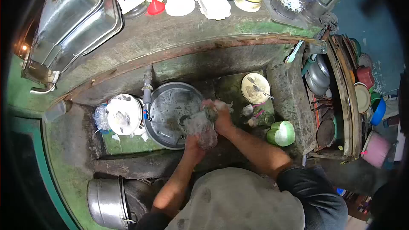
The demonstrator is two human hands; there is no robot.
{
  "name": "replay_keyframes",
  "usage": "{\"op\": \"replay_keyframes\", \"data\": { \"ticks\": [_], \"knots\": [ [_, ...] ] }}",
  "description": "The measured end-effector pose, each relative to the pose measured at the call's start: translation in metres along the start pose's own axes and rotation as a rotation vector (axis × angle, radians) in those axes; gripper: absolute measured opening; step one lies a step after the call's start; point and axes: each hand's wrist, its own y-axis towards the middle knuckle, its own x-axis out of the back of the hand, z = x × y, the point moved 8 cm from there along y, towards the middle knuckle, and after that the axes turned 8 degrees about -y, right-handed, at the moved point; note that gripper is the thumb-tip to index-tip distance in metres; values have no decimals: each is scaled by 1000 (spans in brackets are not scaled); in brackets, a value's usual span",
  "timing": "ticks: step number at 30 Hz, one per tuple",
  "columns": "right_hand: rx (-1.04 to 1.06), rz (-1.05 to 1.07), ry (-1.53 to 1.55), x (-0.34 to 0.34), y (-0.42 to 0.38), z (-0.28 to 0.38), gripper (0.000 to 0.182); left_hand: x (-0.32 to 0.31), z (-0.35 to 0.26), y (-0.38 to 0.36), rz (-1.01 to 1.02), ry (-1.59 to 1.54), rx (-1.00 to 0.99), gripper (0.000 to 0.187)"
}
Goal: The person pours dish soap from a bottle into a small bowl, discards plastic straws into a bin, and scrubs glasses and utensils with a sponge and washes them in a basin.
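Observation:
My left hand (196,148) is wrapped around a clear glass mug (198,127), tilted and streaked with suds. Its handle seems to point left, over the basin. Close against the mug's upper right end is my right hand (221,118), fingers curled and foamy. A greyish, sudsy thing shows between those fingers, too blurred to name. Beneath and to the left lies a wide dark grey basin (170,91) of cloudy water, with a tap (147,96) at its left rim.
White plates (123,115) stand left of the basin. On the right are a cream plate with spoons (255,87), a soapy glass (260,119) and a green cup (281,133). Plastic ware and a funnel (156,6) line the ledge. A metal pot (104,202) sits lower left.

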Motion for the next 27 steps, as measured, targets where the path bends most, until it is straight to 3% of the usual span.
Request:
{"op": "replay_keyframes", "data": {
  "ticks": [1,3,5,6,7,9,10,11,12,13,15,17,19,21,22,23,24,25,26,27],
  "knots": [
    [-175,86,176,-11,-4,-6,13,-1,7,1,102,-206,115,66],
    [-131,41,4,-7,-13,-25,21,26,-4,16,2,-307,106,69],
    [184,-87,-717,-4,-16,3,24,20,-41,22,-42,221,-48,67],
    [278,-84,-1046,-14,-19,16,27,16,-57,18,-165,603,-90,64],
    [269,-86,-1047,-18,-21,27,27,25,-58,21,-168,601,-82,64],
    [253,253,-1059,-37,-20,32,21,55,-76,30,-286,607,-256,64],
    [202,296,-735,-29,-11,25,16,63,-78,34,-282,611,-249,64],
    [202,288,-734,-24,1,20,16,71,-67,38,-242,369,-110,64],
    [233,105,-550,-7,16,23,16,75,-53,42,-202,126,27,65],
    [259,-79,-363,8,21,24,18,66,-46,44,-201,128,34,65],
    [257,-159,-525,5,13,8,22,40,-23,46,-225,261,34,58],
    [21,-289,-417,19,8,-44,23,40,-15,59,-254,277,-23,60],
    [12,-312,-433,30,-6,-49,23,65,-32,70,-425,297,-215,69],
    [-44,111,-1122,29,-15,-51,30,107,-43,88,-443,280,-315,77],
    [192,148,-1134,31,-21,-37,43,118,-58,90,-509,471,-396,79],
    [30,199,-1202,49,-23,-27,50,128,-72,93,-572,662,-478,81],
    [-138,250,-1263,72,-26,-7,57,145,-78,102,-572,664,-471,81],
    [-204,130,-1243,109,-26,12,60,159,-87,108,-581,751,-526,86],
    [-39,191,-1492,143,-11,35,55,168,-95,108,-592,838,-578,92],
    [-193,25,-1421,153,-22,96,47,175,-97,107,-597,841,-565,92]
  ]
}}
